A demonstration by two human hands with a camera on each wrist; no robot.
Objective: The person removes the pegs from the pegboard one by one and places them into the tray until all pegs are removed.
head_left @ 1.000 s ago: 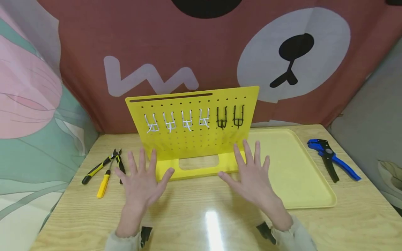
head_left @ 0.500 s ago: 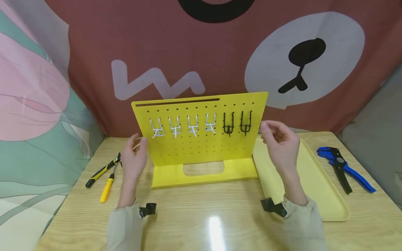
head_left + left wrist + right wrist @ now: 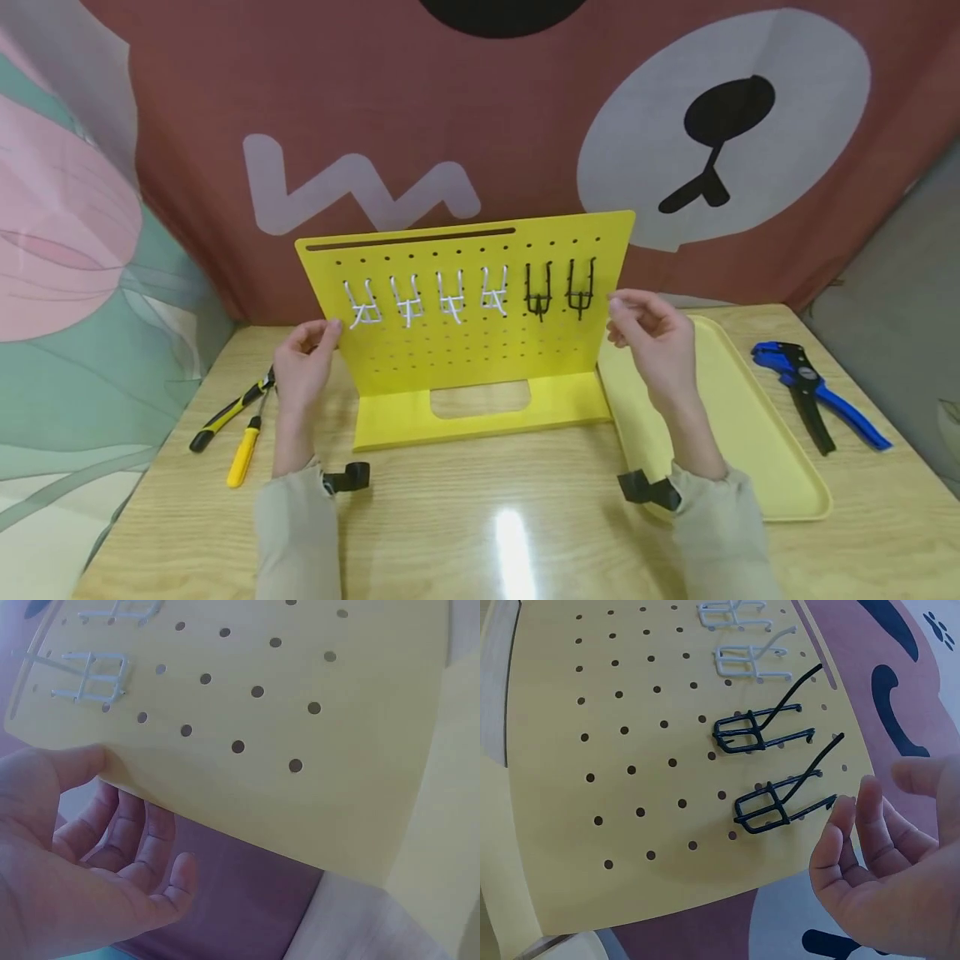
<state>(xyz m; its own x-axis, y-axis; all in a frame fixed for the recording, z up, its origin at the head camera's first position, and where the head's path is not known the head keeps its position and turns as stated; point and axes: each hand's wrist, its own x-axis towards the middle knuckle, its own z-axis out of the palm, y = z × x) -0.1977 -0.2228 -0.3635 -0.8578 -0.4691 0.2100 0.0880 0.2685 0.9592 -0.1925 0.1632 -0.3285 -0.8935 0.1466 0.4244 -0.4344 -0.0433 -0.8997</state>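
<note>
A yellow pegboard (image 3: 480,350) stands upright on its base, with several white wire hooks (image 3: 450,300) and two black wire hooks (image 3: 580,292) hung in a row. At the board's left edge my left hand (image 3: 303,367) pinches it; in the left wrist view the thumb (image 3: 82,765) lies on the front face, with fingers reaching behind. My right hand (image 3: 663,350) is at the right edge, fingers bent. In the right wrist view its fingertips (image 3: 842,814) are at the edge beside a black hook (image 3: 780,802), and the thumb stays apart from the board.
Left on the wooden table (image 3: 420,517) lie yellow-black pliers (image 3: 232,417), partly hidden by my left hand, and a yellow-handled screwdriver (image 3: 243,454). A pale yellow tray (image 3: 750,450) sits at the right, with a blue-black wire stripper (image 3: 817,392) beyond it. A printed cloth (image 3: 480,108) hangs behind.
Both hands rose from above the table, fingers spread, to the board's side edges. Over the last half second the left thumb came onto the left edge, and the right hand moved closer to the right edge.
</note>
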